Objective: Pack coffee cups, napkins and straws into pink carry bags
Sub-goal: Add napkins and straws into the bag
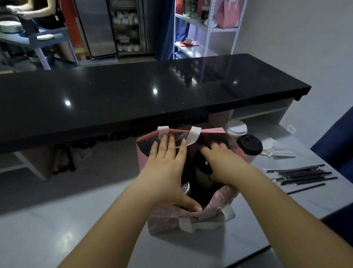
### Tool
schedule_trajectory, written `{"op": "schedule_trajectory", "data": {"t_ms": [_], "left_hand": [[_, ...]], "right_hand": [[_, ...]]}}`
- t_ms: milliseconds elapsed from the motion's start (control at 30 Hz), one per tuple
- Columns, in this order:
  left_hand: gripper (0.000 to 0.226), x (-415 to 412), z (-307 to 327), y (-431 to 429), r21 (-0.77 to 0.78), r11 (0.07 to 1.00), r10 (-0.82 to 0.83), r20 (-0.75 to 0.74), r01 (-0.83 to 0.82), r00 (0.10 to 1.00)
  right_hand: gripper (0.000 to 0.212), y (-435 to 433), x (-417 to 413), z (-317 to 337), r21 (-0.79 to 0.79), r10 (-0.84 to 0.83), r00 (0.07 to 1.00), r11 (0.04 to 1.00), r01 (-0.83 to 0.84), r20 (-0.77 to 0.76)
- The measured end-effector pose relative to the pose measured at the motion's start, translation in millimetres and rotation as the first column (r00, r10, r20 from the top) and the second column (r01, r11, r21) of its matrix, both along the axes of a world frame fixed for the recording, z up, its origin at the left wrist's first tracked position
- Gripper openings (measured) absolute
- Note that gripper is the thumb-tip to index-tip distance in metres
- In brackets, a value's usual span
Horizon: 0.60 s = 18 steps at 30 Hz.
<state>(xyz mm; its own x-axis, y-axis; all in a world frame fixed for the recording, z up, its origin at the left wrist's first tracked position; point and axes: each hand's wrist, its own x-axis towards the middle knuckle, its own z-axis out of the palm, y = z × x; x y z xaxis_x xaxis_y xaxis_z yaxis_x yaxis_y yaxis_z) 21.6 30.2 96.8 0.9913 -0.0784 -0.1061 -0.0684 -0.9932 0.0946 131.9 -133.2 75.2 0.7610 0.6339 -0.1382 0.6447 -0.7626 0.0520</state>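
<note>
A pink carry bag (164,219) with white handles stands open on the grey counter (51,230). My left hand (166,169) lies over the bag's mouth with fingers spread and straight, and its thumb presses the near rim. My right hand (223,161) reaches into the bag, and its fingers and thumb curl round a black-lidded coffee cup (202,172). The lid of a second cup (185,187) shows inside the bag under my left palm. The bag's bottom is hidden.
Right of the bag stand a white-lidded cup (236,128) and a black-lidded cup (249,145). White napkins (279,151) and several black wrapped straws (301,175) lie further right. A raised black countertop (125,95) runs behind. A shelf (234,29) holds another pink bag (228,11).
</note>
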Motion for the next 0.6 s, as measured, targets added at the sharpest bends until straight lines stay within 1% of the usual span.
{"op": "schedule_trajectory", "data": {"t_ms": [67, 233, 300, 367, 433, 500, 600], "left_hand": [[0.152, -2.1, -0.5, 3.2, 0.001, 1.000, 0.002, 0.004, -0.002, 1.000], [0.150, -7.1, -2.4, 8.4, 0.014, 1.000, 0.007, 0.016, -0.007, 1.000], [0.150, -9.1, -4.0, 7.3, 0.009, 1.000, 0.002, 0.034, -0.002, 0.999], [0.150, -10.8, -6.3, 4.9, 0.003, 1.000, 0.000, 0.052, -0.001, 0.999], [0.150, -11.0, -9.0, 2.4, 0.005, 1.000, 0.005, 0.069, -0.006, 0.998], [0.149, -10.0, -12.0, 0.9, 0.023, 1.000, 0.013, 0.091, -0.015, 0.996], [0.148, -7.8, -15.7, 1.0, 0.046, 0.998, 0.033, 0.107, -0.038, 0.994]], "right_hand": [[0.067, 7.1, -0.9, -6.3, 0.035, -0.003, 1.000, 0.999, 0.004, -0.026], [0.077, 7.3, -7.9, -25.0, 0.023, -0.011, 0.995, 1.000, 0.013, -0.097], [0.077, 0.2, -13.3, -33.2, 0.016, 0.020, 0.995, 1.000, -0.019, -0.095], [0.084, -6.1, -18.7, -41.2, -0.008, 0.056, 0.993, 0.998, -0.057, -0.106], [0.093, -9.4, -21.9, -46.7, -0.016, 0.049, 0.982, 0.998, -0.053, -0.181], [0.095, -9.7, -22.6, -50.6, -0.030, 0.045, 0.973, 0.998, -0.053, -0.226], [0.094, -9.5, -23.6, -59.4, -0.052, 0.063, 0.977, 0.996, -0.075, -0.201]]}}
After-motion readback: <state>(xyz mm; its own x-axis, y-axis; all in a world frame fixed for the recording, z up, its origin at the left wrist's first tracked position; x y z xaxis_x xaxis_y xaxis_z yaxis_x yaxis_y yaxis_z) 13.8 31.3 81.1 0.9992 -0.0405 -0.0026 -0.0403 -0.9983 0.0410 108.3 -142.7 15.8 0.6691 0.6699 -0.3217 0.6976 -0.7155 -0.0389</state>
